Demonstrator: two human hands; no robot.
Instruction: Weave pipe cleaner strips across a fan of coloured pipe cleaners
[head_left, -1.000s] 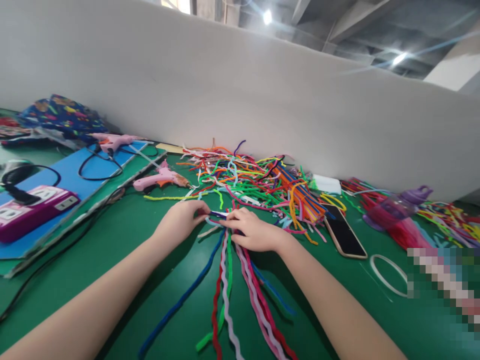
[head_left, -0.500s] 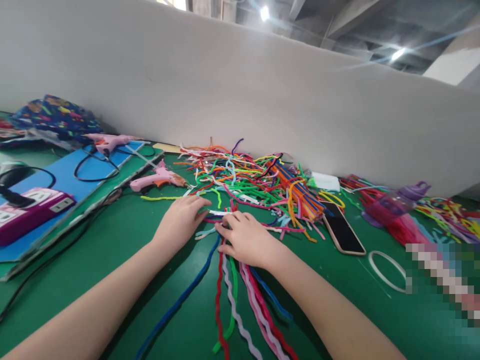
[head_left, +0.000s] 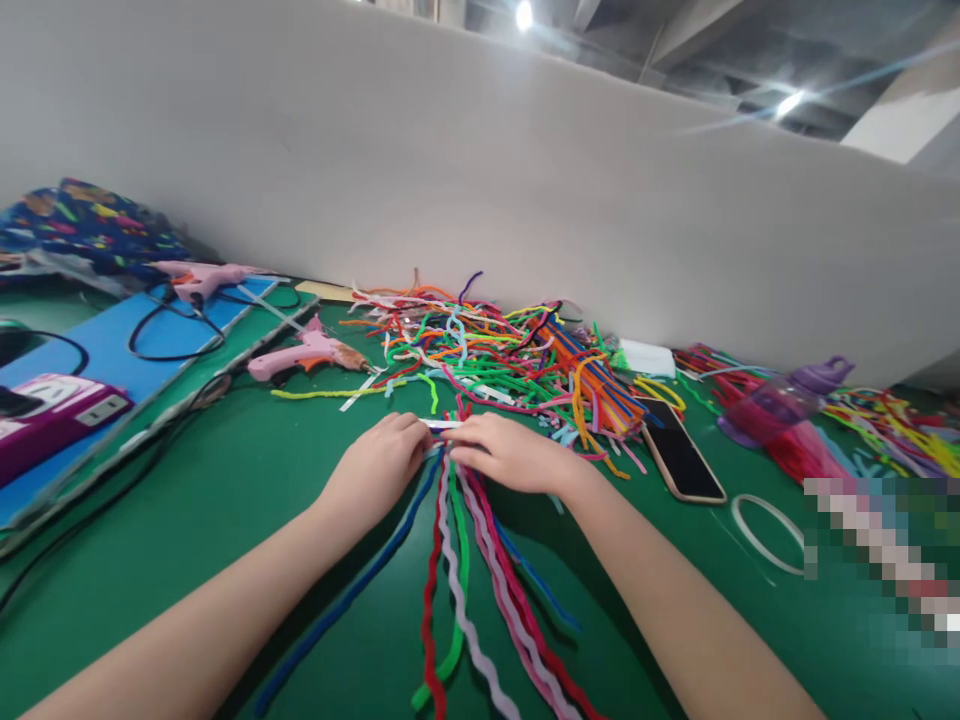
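Observation:
A narrow white strip point(head_left: 441, 425) lies across the top of a fan of pipe cleaners point(head_left: 448, 520) in blue, red, lilac, green and pink. My left hand point(head_left: 379, 458) has its fingers curled closed at the strip's left end. At the right end, my right hand point(head_left: 517, 452) presses its fingers together on the strip and the pipe cleaner tops; the fingertips partly hide the place where these meet. The pipe cleaners spread toward me over the green table point(head_left: 337, 640), some straight, some wavy.
Behind my hands is a tangled heap of pipe cleaners point(head_left: 480, 350). Pink glue guns point(head_left: 307, 352) and a purple power strip point(head_left: 56, 420) lie left, with a black cord. To the right are a phone point(head_left: 684, 452), a purple bottle point(head_left: 780, 400) and a white ring point(head_left: 769, 533).
My left hand has moved right and drawn its fingers in around the strip. My right hand has shifted slightly up, its fingers now flatter and closer together.

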